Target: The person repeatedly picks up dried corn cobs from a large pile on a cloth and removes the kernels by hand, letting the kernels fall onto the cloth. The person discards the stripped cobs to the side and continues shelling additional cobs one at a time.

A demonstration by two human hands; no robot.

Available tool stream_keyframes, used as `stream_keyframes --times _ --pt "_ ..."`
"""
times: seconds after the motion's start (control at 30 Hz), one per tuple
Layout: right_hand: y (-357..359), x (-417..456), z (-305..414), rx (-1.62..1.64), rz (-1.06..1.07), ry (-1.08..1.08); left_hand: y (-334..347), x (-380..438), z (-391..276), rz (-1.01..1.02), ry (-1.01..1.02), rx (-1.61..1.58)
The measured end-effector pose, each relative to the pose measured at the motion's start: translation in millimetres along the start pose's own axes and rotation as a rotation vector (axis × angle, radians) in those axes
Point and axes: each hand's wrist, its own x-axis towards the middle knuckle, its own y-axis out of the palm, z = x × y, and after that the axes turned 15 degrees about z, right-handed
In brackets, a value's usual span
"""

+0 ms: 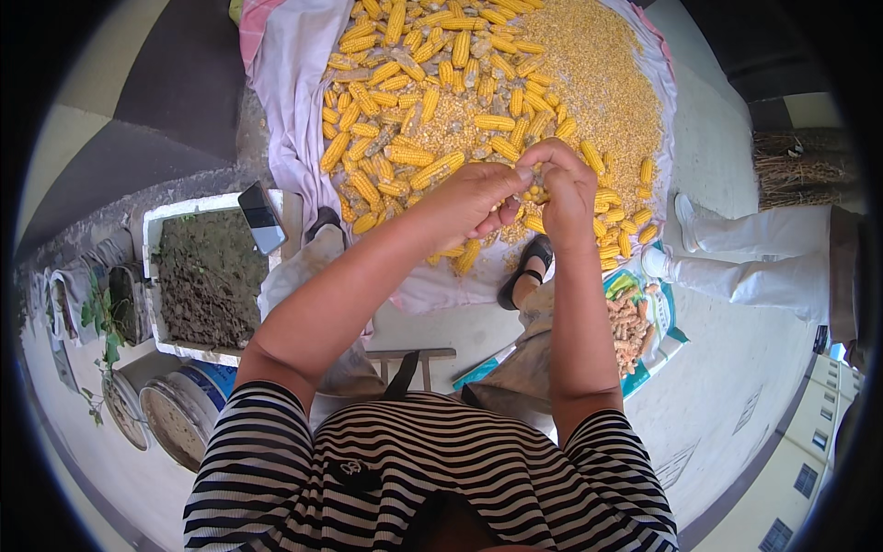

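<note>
My left hand (486, 200) and my right hand (562, 193) meet over a pile of corn cobs (436, 170), both closed around one small piece of corn cob (533, 192) with yellow kernels on it. Fingers hide most of that piece. Whole cobs full of kernels lie under and beyond my hands, some with greyish, spoiled-looking parts. Loose corn kernels (599, 76) are spread at the upper right, and more lie among the cobs. All of it rests on a pale pink cloth (293, 90) on the ground.
A white foam box of soil (207, 283) stands at left, a phone (262, 217) on its rim. Buckets (176, 421) stand below it. At right, an opened bag (662, 345) holds stripped cobs (628, 328), near a standing person's white-trousered legs (752, 283). A stool frame (428, 355) shows beneath me.
</note>
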Motion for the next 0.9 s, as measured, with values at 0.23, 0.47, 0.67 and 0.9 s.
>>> stream_keyframes --times 0.23,0.47,0.67,0.9 --pt "-1 -1 -4 0.100 -0.040 -0.036 1 -3 3 0.036 0.043 0.006" --pt "-1 1 2 -0.066 0.026 -0.219 -14 4 -3 -0.087 0.066 -0.307" --pt "14 3 -1 -0.133 -0.076 -0.216 -28 11 11 -0.309 0.236 -0.435" --pt "32 4 -13 -0.390 -0.205 -0.249 -16 16 14 -0.244 0.547 -0.668"
